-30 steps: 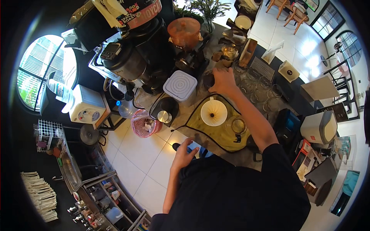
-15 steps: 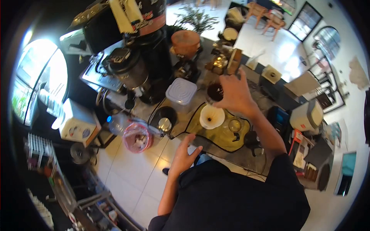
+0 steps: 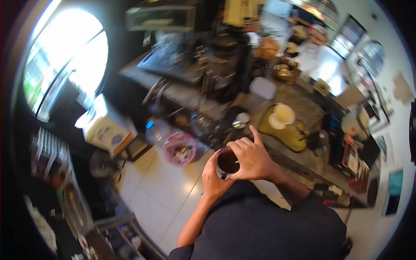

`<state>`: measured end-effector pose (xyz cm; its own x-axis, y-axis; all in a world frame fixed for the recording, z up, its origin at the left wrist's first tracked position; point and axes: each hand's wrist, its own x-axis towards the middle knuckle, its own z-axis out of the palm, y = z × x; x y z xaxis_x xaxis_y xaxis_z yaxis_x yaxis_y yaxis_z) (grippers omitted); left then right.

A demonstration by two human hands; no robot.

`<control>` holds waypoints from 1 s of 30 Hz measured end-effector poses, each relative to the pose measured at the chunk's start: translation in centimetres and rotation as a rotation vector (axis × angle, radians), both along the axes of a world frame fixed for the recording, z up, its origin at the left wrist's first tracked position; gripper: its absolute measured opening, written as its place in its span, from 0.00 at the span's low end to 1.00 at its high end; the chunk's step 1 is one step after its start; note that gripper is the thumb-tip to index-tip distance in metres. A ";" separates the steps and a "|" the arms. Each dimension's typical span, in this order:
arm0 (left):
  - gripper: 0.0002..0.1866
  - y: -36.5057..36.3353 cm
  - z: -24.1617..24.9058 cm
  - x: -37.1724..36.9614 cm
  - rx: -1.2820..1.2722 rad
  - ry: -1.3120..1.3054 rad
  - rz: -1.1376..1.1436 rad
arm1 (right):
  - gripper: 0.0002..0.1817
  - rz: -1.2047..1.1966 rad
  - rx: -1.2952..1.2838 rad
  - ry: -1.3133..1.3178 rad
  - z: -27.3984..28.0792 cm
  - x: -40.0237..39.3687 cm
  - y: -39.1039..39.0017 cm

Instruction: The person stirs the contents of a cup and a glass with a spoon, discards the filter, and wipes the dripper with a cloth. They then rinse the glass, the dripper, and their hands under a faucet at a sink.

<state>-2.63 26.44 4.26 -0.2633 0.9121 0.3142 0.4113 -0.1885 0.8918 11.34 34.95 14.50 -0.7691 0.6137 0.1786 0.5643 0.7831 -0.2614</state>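
Note:
A round glass jar of dark brown contents is held between both hands in front of my body. My left hand wraps the jar's left side and underside. My right hand grips its rim and right side, with one finger raised. Beyond them, a pale dripper with a filter stands on a yellow-green mat on the counter. Left of the mat are a small metal cup and a container with a pale lid.
A pink-lined waste bin and a blue-capped bottle are at the left of the counter. Dark, blurred machines stand behind. A wire rack is at far left.
My right hand has brought the jar from the counter down toward my body. My left hand, empty before, now holds it too. The view has shifted, moving the counter to the right.

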 end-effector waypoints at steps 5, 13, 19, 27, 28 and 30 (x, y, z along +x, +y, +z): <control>0.45 -6.9 -0.9 -7.6 0.057 0.031 0.381 | 0.44 0.329 -0.019 -0.079 -0.5 -11.0 -2.9; 0.43 -15.3 -1.9 -18.3 0.003 0.091 0.990 | 0.53 0.924 -0.290 0.041 -0.4 -29.0 -5.3; 0.45 -19.5 -2.8 -27.2 0.070 -0.001 1.323 | 0.38 0.992 -0.823 0.097 -4.1 -43.2 -7.1; 0.44 -24.0 -2.9 -39.2 -0.020 0.158 1.682 | 0.16 1.097 -0.701 0.094 -5.6 -59.5 -15.7; 0.43 -24.7 -3.1 -40.7 0.004 0.131 1.712 | 0.16 1.120 -0.696 0.080 -5.4 -61.1 -16.6; 0.42 -26.3 -3.2 -43.6 0.037 0.087 1.746 | 0.13 1.186 -0.684 0.088 -4.9 -64.9 -18.4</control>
<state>-46.25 0.10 1.06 -0.8256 -0.4059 0.3920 0.1784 0.4713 0.8637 -53.52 16.55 9.57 -0.8918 -0.4134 0.1837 -0.3854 0.4817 -0.7870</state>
